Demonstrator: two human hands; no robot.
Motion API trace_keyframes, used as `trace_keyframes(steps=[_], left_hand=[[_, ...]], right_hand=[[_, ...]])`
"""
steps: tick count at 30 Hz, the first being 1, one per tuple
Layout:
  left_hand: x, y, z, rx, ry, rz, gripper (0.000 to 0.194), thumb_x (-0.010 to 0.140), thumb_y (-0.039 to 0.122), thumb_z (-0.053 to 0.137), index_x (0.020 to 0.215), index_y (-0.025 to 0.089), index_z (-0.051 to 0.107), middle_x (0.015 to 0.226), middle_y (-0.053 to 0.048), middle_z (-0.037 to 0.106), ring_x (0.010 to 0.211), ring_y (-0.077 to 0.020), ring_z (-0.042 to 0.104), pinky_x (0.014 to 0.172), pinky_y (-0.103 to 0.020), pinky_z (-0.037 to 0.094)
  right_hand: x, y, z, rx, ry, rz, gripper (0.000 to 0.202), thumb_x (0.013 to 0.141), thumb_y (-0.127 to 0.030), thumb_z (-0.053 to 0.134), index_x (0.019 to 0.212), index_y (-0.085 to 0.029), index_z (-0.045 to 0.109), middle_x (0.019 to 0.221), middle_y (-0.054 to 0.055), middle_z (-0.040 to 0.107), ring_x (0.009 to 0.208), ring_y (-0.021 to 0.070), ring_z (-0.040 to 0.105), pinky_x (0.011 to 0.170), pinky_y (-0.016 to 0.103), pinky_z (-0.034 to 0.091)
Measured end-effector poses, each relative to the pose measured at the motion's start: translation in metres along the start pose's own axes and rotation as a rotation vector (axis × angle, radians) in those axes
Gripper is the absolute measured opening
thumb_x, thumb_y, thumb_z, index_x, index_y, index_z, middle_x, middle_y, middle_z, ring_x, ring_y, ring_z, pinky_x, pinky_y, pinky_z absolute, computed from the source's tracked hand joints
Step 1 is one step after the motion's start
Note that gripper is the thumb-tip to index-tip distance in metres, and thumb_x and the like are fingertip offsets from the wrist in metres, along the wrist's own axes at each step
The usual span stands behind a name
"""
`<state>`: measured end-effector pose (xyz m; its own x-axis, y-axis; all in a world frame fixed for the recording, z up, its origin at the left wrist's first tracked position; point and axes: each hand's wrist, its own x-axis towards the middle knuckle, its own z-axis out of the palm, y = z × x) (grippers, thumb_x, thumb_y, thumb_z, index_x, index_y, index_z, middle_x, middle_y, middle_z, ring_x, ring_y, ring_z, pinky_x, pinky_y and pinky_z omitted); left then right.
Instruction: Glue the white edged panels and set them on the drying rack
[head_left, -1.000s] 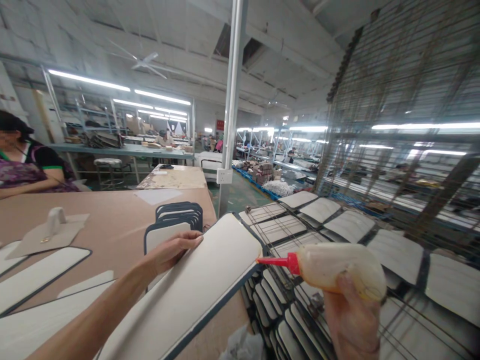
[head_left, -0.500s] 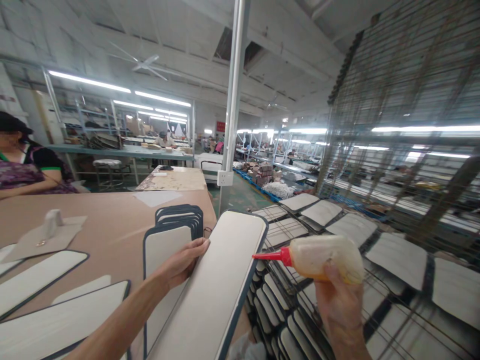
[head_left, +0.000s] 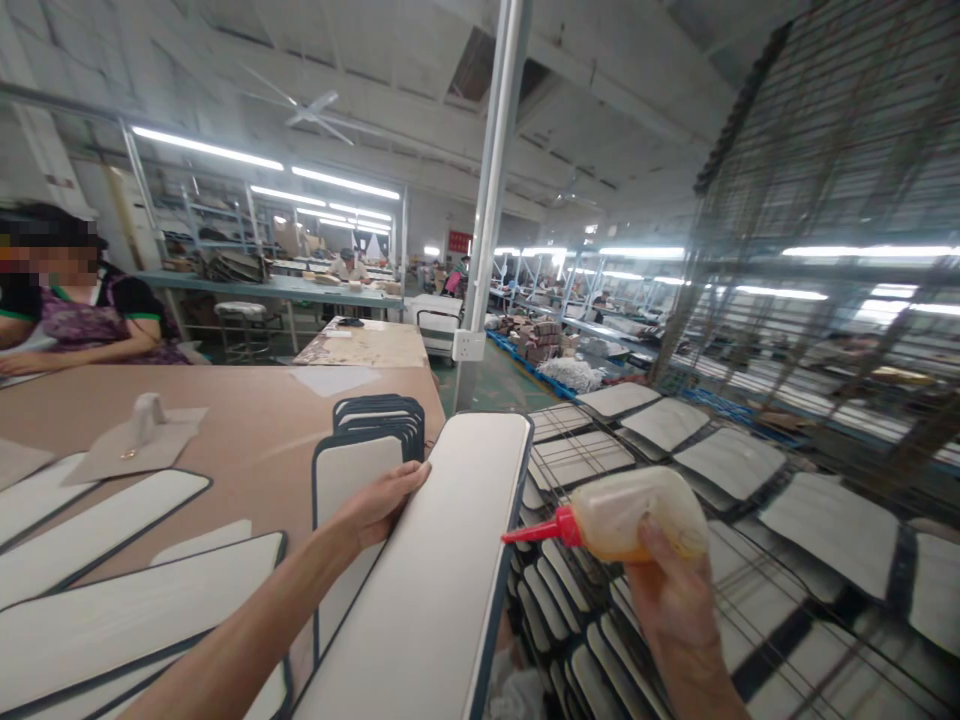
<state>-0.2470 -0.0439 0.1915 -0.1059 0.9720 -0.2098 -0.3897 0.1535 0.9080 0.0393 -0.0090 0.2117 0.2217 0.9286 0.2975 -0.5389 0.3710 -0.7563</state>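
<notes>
Near the wire rack [head_left: 556, 425], the right hand [head_left: 675, 595] grips a red-nozzled bottle [head_left: 619, 505] while the left hand [head_left: 381, 505] pinches a dark-edged white panel [head_left: 450, 570] by its left edge.

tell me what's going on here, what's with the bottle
Someone is holding a pale, dark-edged panel by its side in the left hand. The right hand grips a squeeze bottle, its red nozzle pointing at the panel's right border; whether the tip touches is hard to tell. Similar pieces lie on the brown table to the left, and more are spread out to the right.
</notes>
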Motion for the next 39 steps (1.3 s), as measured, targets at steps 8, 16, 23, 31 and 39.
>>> trace_keyframes(steps=[8, 16, 23, 31, 39], left_hand=[[0.011, 0.002, -0.005, -0.059, 0.041, -0.042, 0.02, 0.073, 0.029, 0.07, 0.068, 0.016, 0.056, 0.056, 0.0, 0.063, 0.05, -0.0144, 0.059, 0.051, -0.024, 0.047], [0.022, 0.013, -0.006, -0.076, 0.063, -0.054, 0.015, 0.083, 0.023, 0.06, 0.071, 0.013, 0.061, 0.058, -0.004, 0.067, 0.05, -0.0155, 0.061, 0.053, -0.026, 0.05], [0.032, 0.024, -0.001, -0.075, 0.09, -0.078, 0.015, 0.085, 0.022, 0.056, 0.079, 0.012, 0.065, 0.057, -0.004, 0.068, 0.047, -0.0165, 0.061, 0.052, -0.027, 0.05], [0.043, 0.03, 0.001, -0.101, 0.117, -0.076, 0.019, 0.078, 0.027, 0.065, 0.089, 0.011, 0.067, 0.067, -0.007, 0.072, 0.054, -0.0191, 0.064, 0.056, -0.029, 0.051], [0.049, 0.039, 0.0, -0.151, 0.209, -0.059, 0.013, 0.081, 0.022, 0.062, 0.086, 0.011, 0.066, 0.061, -0.004, 0.07, 0.044, -0.0159, 0.061, 0.048, -0.026, 0.05]], right_hand=[[-0.01, 0.007, 0.0, -0.017, -0.066, 0.103, 0.032, 0.061, -0.028, 0.079, 0.092, -0.027, 0.069, 0.076, -0.001, 0.071, 0.072, 0.017, 0.067, 0.065, 0.027, 0.056], [-0.017, 0.009, -0.004, -0.06, -0.02, 0.141, 0.035, 0.057, -0.03, 0.08, 0.091, -0.026, 0.07, 0.076, 0.0, 0.072, 0.072, 0.0187, 0.066, 0.068, 0.031, 0.056], [-0.018, 0.006, -0.011, -0.067, -0.029, 0.159, 0.055, 0.057, -0.032, 0.08, 0.109, -0.029, 0.064, 0.084, 0.002, 0.073, 0.071, 0.0202, 0.067, 0.067, 0.032, 0.056], [-0.022, 0.003, -0.019, -0.031, -0.013, 0.191, 0.061, 0.053, -0.027, 0.082, 0.111, -0.03, 0.063, 0.086, 0.001, 0.073, 0.073, 0.019, 0.068, 0.066, 0.028, 0.055], [-0.023, 0.002, -0.027, -0.059, 0.021, 0.173, 0.06, 0.055, -0.031, 0.081, 0.112, -0.027, 0.063, 0.085, 0.004, 0.073, 0.071, 0.0221, 0.067, 0.065, 0.034, 0.055]])
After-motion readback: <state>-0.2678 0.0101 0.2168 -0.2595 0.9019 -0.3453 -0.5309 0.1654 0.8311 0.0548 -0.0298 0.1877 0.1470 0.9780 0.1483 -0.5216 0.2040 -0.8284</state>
